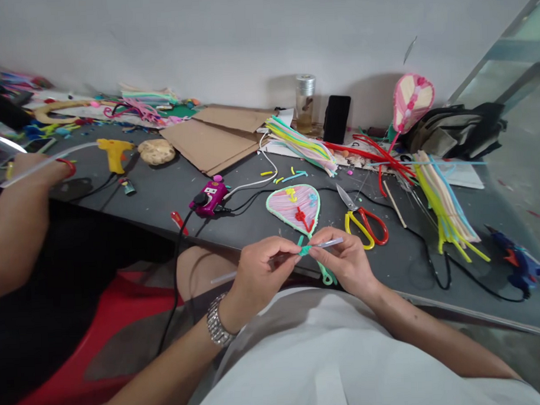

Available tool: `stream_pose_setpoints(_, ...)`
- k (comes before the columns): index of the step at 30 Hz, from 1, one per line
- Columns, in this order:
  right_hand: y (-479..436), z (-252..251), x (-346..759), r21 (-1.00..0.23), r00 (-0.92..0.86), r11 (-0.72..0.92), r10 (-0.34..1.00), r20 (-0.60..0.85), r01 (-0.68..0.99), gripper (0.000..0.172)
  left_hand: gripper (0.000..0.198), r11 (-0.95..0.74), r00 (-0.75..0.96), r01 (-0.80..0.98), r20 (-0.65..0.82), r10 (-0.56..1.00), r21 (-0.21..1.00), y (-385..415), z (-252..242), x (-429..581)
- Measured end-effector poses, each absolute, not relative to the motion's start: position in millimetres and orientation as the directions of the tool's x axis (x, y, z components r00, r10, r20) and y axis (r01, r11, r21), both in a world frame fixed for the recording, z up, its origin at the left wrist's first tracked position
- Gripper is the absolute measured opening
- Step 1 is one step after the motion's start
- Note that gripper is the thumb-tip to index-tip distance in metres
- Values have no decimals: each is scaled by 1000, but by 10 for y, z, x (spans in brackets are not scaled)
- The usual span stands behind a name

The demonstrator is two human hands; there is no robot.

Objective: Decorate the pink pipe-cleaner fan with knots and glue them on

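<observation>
Between my hands is a short green pipe cleaner (304,250), bunched around a thin translucent stick (331,243) that looks like a glue stick. My left hand (265,264) pinches the green coil from the left, and the stick's other end shows behind that hand. From the right, my right hand (347,262) pinches the stick and the coil's edge. Just beyond my fingers lies a heart-shaped pipe-cleaner fan (294,207), pink and lilac with a pale green rim. Its handle passes behind my right fingers and ends in a green loop.
Scissors (359,217) lie open right of the fan. A purple power strip (209,197), cardboard (219,139) and pipe-cleaner bundles (449,202) spread over the table. A blue glue gun (517,256) is far right. At left, another person's arm (26,211) is near a yellow glue gun (114,153).
</observation>
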State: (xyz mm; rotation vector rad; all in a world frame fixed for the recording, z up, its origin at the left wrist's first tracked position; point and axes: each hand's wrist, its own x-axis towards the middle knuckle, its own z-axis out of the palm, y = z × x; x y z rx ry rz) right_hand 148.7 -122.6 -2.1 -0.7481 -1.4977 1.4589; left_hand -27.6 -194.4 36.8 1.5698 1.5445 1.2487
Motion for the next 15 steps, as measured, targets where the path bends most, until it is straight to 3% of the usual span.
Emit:
stream_pose_setpoints(7,-1257,-24,1447,-974,-417,48,898,140,-223,25,2,-209,-108,535,312,944,819,-1970,319,-264)
stream_pose_setpoints(15,-1263,-53,1472,-972,-414,78,895,166,-223,21,13,-269,-26,607,357,934,748,-1952,257,-224)
